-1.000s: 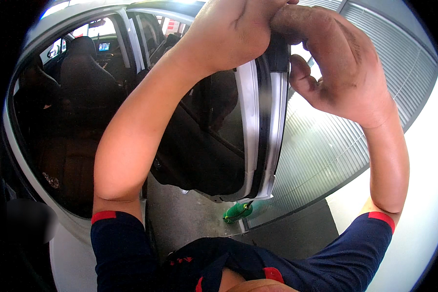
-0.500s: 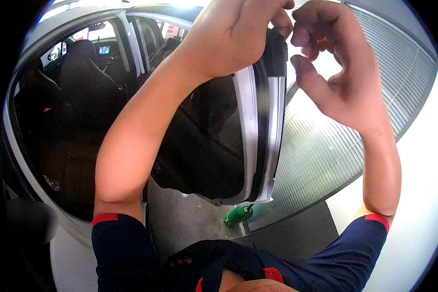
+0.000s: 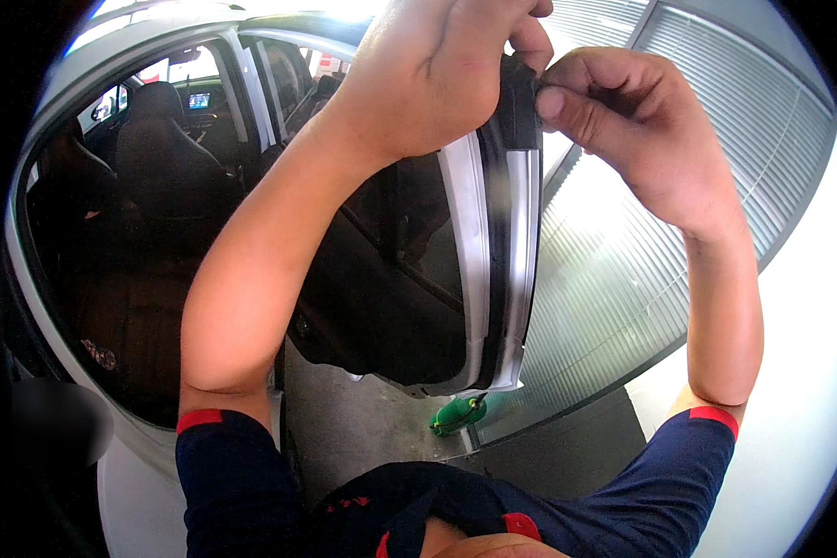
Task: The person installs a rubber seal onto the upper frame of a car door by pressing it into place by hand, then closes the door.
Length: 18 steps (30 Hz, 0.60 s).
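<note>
A pale car with dark seats fills the left, a glass partition with blinds the right, and between them stands an open door. At its upper corner the left hand bends over the top, fingers partly cut off, its grip impossible to tell, while the right hand brings thumb and curled fingers to the door's black corner trim, whether pinching it unclear; below sits a green cylinder
</note>
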{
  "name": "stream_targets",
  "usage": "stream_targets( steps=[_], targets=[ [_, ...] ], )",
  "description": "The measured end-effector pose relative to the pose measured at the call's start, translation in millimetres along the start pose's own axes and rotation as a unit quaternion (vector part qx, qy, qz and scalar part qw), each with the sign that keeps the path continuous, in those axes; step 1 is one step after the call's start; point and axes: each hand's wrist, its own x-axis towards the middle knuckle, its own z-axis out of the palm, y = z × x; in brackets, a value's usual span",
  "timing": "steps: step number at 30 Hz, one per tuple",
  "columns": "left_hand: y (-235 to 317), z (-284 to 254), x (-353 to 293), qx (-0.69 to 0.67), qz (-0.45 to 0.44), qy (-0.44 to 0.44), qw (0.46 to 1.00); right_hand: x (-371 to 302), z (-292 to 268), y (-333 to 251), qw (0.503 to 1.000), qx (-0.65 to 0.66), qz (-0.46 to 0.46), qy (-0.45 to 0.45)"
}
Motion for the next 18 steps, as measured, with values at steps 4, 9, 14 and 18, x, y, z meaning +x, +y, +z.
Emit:
stream_targets(
  steps=[4,9,14,18],
  targets=[
    [-2,-5,1,0.018,-0.001,-0.022,1.0,0,2,4,0.999,0.041,-0.026,0.023],
    [2,-2,1,0.005,-0.001,-0.007,1.0,2,-4,3,0.997,0.071,0.016,0.019],
    [3,-6,2,-0.004,-0.049,-0.009,0.999,0,-3,-9,0.995,0.029,0.096,0.005],
    [5,-1,2,-0.019,-0.061,0.0,0.998,3,-4,-6,0.995,0.058,0.083,0.006]
  ],
)
